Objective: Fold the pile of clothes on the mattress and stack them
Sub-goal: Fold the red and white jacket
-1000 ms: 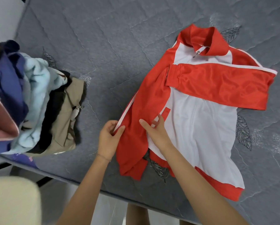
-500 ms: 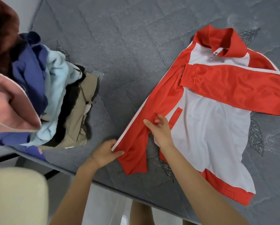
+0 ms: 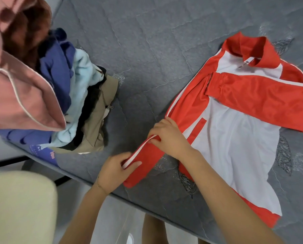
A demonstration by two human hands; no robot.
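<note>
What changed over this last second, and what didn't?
The left hand slid down the loose sleeve toward its cuff and grips it there; the right hand went from lying flat to pinching the sleeve's striped edge. The jacket, its folded sleeve and the clothes pile stayed put.

Grey quilted mattress [image 3: 156,41] bears a jacket [image 3: 235,138] and clothes pile [image 3: 80,85].

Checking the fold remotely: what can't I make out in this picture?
Head view:
- Jacket: shoulder and folded sleeve cut off by the right edge.
- Clothes pile: runs off the left and top edges.
- Left hand: some fingers hidden under the loose sleeve it grips.
- Print on the purple garment: too blurred to read.
</note>
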